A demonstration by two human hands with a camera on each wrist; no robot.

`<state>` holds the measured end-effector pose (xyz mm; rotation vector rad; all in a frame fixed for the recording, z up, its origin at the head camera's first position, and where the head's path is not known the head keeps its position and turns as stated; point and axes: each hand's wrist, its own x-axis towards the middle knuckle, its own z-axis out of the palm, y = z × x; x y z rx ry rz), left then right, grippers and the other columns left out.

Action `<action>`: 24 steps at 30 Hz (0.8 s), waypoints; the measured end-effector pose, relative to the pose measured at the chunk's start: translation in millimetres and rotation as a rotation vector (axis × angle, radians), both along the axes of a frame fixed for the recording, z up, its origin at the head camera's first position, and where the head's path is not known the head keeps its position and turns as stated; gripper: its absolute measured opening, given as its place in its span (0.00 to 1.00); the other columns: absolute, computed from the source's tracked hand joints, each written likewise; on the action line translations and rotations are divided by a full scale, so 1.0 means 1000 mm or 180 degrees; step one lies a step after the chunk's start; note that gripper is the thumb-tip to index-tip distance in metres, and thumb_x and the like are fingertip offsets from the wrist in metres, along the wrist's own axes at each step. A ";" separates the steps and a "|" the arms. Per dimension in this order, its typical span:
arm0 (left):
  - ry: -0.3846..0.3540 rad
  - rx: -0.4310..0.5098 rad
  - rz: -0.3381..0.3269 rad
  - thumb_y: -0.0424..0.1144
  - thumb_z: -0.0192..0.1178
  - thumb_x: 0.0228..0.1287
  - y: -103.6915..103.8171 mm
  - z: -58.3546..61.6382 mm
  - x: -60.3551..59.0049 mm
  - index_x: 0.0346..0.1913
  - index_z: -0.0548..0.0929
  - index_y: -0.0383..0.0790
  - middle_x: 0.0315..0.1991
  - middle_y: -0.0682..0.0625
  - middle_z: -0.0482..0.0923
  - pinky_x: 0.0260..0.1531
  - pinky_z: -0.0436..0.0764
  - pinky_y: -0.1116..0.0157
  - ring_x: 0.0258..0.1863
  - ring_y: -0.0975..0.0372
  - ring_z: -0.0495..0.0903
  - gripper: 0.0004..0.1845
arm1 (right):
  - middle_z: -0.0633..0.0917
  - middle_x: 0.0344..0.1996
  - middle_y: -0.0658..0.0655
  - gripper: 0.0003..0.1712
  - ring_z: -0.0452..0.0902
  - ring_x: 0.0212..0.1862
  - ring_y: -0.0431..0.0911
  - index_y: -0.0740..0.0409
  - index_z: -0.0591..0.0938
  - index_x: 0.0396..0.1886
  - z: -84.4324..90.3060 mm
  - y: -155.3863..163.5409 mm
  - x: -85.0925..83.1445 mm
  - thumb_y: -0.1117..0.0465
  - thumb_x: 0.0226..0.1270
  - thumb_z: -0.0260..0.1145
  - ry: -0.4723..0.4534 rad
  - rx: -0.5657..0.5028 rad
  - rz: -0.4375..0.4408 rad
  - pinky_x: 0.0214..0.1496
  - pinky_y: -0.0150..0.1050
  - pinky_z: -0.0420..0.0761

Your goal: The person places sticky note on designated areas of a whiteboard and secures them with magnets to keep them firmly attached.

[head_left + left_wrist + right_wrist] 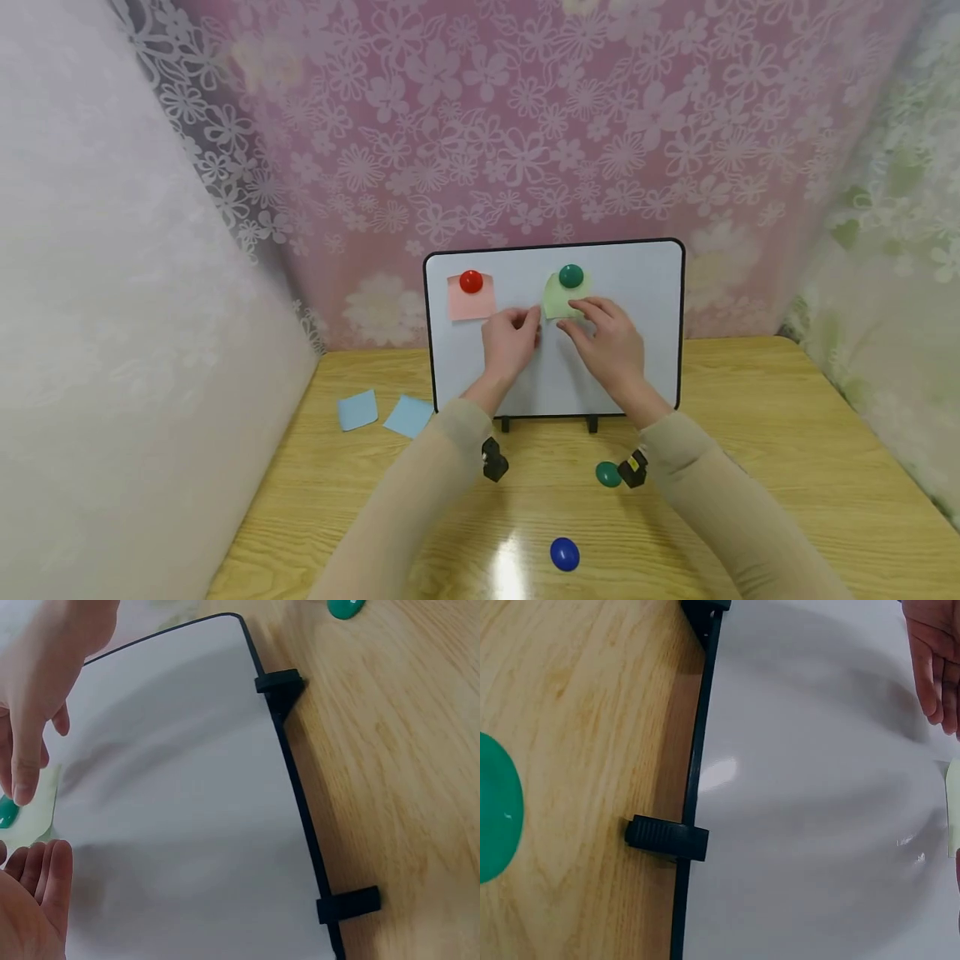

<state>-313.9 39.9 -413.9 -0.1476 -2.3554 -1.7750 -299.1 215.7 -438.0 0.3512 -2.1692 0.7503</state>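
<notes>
A green note [558, 298] sits on the whiteboard [645, 292] under a green magnet [571, 276]. The right hand [609, 340] pinches the note's lower edge; the left hand [510, 340] rests relaxed against the board, holding nothing.

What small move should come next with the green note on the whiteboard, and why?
Probably smooth the pale green paper note flat with the right hand. Its lower edge looks lifted under those fingers, while the round green magnet already pins its top to the white magnetic board. The left hand rests beside it.
</notes>
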 end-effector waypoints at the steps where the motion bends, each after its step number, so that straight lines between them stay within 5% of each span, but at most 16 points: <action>1: -0.0004 -0.0003 -0.0007 0.49 0.63 0.80 -0.001 -0.002 0.001 0.43 0.93 0.37 0.27 0.55 0.85 0.32 0.82 0.67 0.27 0.64 0.82 0.18 | 0.88 0.54 0.59 0.24 0.86 0.50 0.55 0.58 0.90 0.56 -0.001 0.000 0.001 0.52 0.65 0.82 -0.0022 -0.0015 0.0006 0.43 0.54 0.87; 17: -0.0196 0.0307 -0.0152 0.46 0.63 0.80 -0.014 -0.031 0.014 0.40 0.92 0.34 0.31 0.48 0.88 0.34 0.88 0.65 0.28 0.62 0.85 0.18 | 0.89 0.52 0.55 0.20 0.86 0.47 0.50 0.57 0.91 0.54 -0.026 -0.001 0.013 0.54 0.66 0.82 -0.0235 -0.0284 0.0137 0.37 0.49 0.88; 24: -0.0232 0.0479 -0.0295 0.46 0.62 0.81 -0.017 -0.052 0.024 0.41 0.92 0.32 0.33 0.43 0.89 0.34 0.89 0.64 0.30 0.57 0.88 0.19 | 0.89 0.51 0.56 0.22 0.85 0.46 0.50 0.57 0.91 0.54 -0.034 -0.013 0.019 0.53 0.64 0.83 -0.0272 -0.0374 0.0208 0.36 0.49 0.88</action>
